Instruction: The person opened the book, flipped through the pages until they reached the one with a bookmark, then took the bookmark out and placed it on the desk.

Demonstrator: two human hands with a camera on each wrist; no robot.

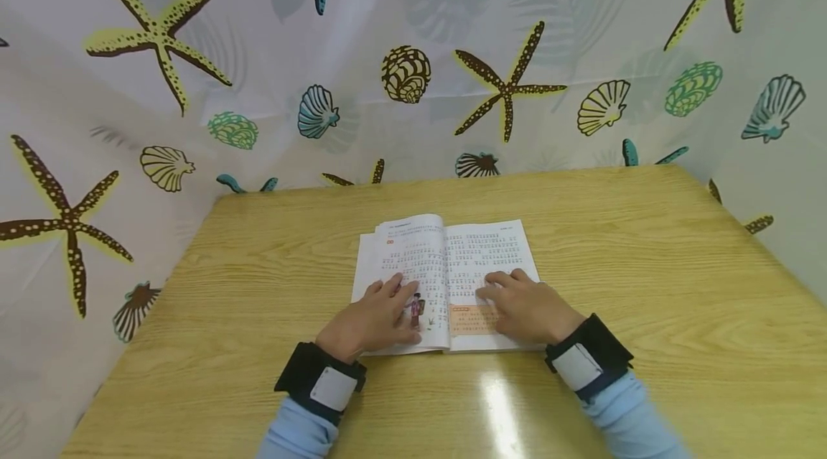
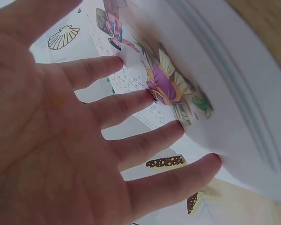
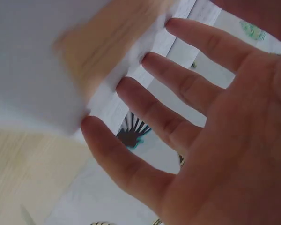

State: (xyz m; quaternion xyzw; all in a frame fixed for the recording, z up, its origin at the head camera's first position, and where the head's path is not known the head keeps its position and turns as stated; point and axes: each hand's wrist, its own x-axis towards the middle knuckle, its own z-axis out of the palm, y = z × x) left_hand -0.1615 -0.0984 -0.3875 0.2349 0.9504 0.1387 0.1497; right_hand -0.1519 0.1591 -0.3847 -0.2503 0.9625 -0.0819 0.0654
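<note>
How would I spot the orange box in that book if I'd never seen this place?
On the wooden table lies an open book. On its right-hand page, near the bottom edge and beside the person's right hand, is the orange box. Its filled tint sets it apart from the lines of text above, printed on plain white.
</note>
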